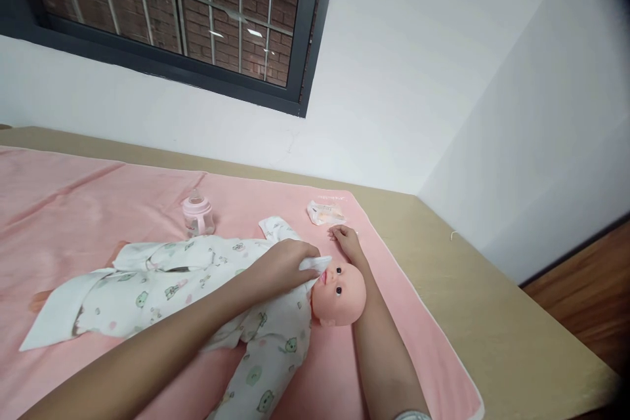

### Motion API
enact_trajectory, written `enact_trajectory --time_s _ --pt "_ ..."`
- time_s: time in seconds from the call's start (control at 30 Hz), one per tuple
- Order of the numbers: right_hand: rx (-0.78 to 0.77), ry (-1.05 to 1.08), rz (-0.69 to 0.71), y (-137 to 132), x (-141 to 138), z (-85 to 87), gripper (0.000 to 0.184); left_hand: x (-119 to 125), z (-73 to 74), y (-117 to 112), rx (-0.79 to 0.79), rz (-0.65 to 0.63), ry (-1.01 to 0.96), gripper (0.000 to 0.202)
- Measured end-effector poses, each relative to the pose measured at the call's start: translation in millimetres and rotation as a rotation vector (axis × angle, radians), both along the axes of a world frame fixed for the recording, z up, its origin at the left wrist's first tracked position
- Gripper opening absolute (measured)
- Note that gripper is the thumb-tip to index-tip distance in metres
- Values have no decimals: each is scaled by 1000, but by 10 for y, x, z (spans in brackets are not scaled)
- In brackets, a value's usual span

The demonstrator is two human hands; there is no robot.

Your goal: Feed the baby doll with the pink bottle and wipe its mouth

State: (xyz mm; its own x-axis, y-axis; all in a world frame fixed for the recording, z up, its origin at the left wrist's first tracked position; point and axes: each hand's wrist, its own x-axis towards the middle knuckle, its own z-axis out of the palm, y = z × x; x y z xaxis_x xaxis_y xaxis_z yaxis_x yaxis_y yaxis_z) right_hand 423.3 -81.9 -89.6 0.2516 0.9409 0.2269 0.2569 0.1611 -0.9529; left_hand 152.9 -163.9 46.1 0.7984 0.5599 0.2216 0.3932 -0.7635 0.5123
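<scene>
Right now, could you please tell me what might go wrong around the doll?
The white cloth in the grip of the left hand could slip over the doll's mouth. The doll's head seems to rest against the right forearm; moving it might turn the head. The bottle beside the outfit could tip if bumped.

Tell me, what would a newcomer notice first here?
Probably the baby doll, lying in printed clothes across the pink mat. Near its mouth, the left hand pinches white cloth, while the right hand lies just past its head, near a small packet. Beyond the doll's body stands a pink-topped bottle.
</scene>
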Motion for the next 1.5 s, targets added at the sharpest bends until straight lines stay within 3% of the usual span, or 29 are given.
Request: enact_trajectory --time_s 1.0,1.5 --pt "9 6 4 21 23 -28 28 56 41 -30 5 82 -41 19" --pt "9 -4 2 41 37 -56 30 59 65 -139 -94 -7 -62 13"
